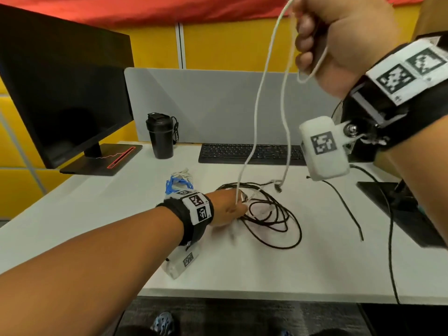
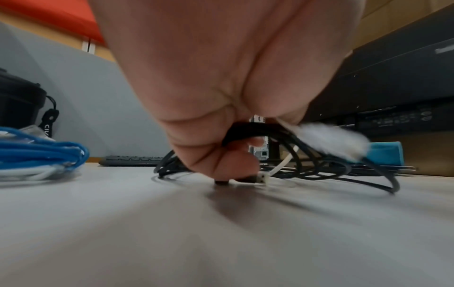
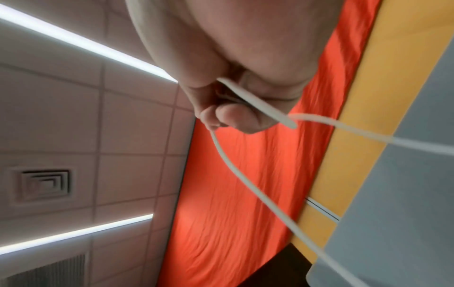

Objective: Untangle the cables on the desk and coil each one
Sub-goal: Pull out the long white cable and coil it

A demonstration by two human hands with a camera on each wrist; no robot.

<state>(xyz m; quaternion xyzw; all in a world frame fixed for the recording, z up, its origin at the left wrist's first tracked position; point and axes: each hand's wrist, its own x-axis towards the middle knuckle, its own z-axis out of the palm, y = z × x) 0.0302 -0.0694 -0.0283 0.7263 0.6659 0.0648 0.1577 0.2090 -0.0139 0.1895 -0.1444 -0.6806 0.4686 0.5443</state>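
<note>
My right hand [image 1: 339, 40] is raised high above the desk [image 1: 242, 267], fingers curled tight around the white cable [image 1: 260, 93]. A short loop of it sticks out under my fist, and two strands hang down from my grip. One strand runs straight down to my left hand; the other drops to a free end hanging just above the desk beside the black cable [image 1: 278, 221]. From my right wrist I see my fingers [image 3: 236, 116] wrapped round the white cable [image 3: 245, 184], with strands leading away down and to the side.

My left hand [image 1: 228, 209] is low on the desk, at the edge of the black cable's loose loops. From my left wrist, my fingers [image 2: 221, 155] are curled round several black strands [image 2: 307, 155], fingertips down on the desk, with the white cable [image 2: 282, 165] passing through the same bunch. A small connector lies on the desk under my fingertips; I cannot tell which cable it belongs to. The black cable lies in wide, untidy loops to the right of my hand.

Behind my left wrist sits a blue cable [image 1: 177, 185], bundled up with a whitish one; I cannot tell how neatly. Another black lead [image 1: 346, 204] trails across the desk on the right, well apart from the loops.

Farther back stand a monitor [image 1: 65, 88], a black bottle [image 1: 160, 137] and a keyboard [image 1: 249, 154], in front of a grey divider [image 1: 218, 103].
</note>
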